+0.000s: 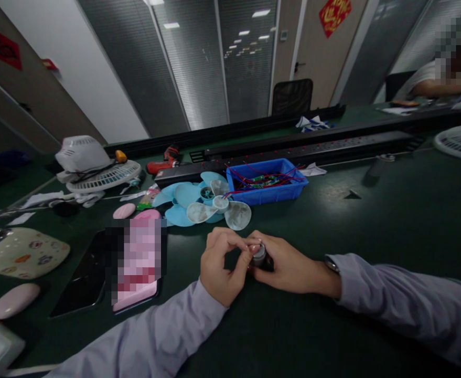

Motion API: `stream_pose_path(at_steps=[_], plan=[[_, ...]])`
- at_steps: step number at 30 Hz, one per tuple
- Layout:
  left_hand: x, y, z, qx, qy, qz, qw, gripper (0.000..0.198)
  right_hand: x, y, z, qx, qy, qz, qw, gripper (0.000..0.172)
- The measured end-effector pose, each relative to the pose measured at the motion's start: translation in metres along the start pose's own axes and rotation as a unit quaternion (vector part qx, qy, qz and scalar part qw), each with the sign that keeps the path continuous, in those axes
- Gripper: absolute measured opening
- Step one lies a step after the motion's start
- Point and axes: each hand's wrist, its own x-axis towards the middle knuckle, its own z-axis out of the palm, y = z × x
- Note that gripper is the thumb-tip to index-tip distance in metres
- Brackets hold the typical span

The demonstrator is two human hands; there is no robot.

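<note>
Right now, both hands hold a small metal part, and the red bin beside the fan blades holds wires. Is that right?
Not quite. In the head view the bin beside the fan blades is blue, not red. The rest stands: left hand and right hand hold the small metal part.

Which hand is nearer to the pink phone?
Left. The left hand lies just right of the phone; the right hand is farther right, beyond it, both gripping a part.
</note>
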Motion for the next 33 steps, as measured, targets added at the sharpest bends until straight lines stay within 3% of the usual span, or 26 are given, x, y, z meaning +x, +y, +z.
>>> stream_pose_path(at_steps=[9, 16, 19, 21, 23, 27, 31, 33], plan=[[-0.002, 0.004, 0.003, -0.017, 0.015, -0.02, 1.0, 0.021, 0.001, -0.002, -0.001, -0.005, -0.001, -0.001, 1.0, 0.017], [-0.003, 0.006, 0.008, -0.081, 0.097, -0.031, 0.991, 0.026, -0.001, 0.0, 0.0, -0.006, 0.006, 0.002, 1.0, 0.025], [-0.003, 0.0, 0.008, -0.061, 0.123, -0.067, 0.988, 0.023, 0.0, -0.001, 0.0, -0.008, 0.014, 0.004, 1.0, 0.026], [-0.002, -0.006, 0.007, -0.011, 0.101, -0.116, 0.988, 0.02, 0.0, -0.002, -0.001, -0.009, 0.011, 0.008, 1.0, 0.024], [0.0, -0.012, 0.006, 0.056, 0.044, -0.162, 0.984, 0.019, 0.0, -0.004, -0.002, -0.009, 0.008, 0.016, 1.0, 0.022], [0.002, -0.016, 0.004, 0.169, -0.063, -0.189, 0.965, 0.019, 0.0, -0.005, -0.002, -0.005, 0.006, 0.027, 1.0, 0.026], [0.002, -0.015, 0.003, 0.203, -0.084, -0.19, 0.957, 0.018, 0.0, -0.005, -0.002, -0.003, 0.007, 0.028, 1.0, 0.026], [0.002, -0.014, 0.003, 0.172, -0.064, -0.189, 0.965, 0.018, 0.0, -0.005, -0.003, -0.005, 0.006, 0.028, 1.0, 0.025]])
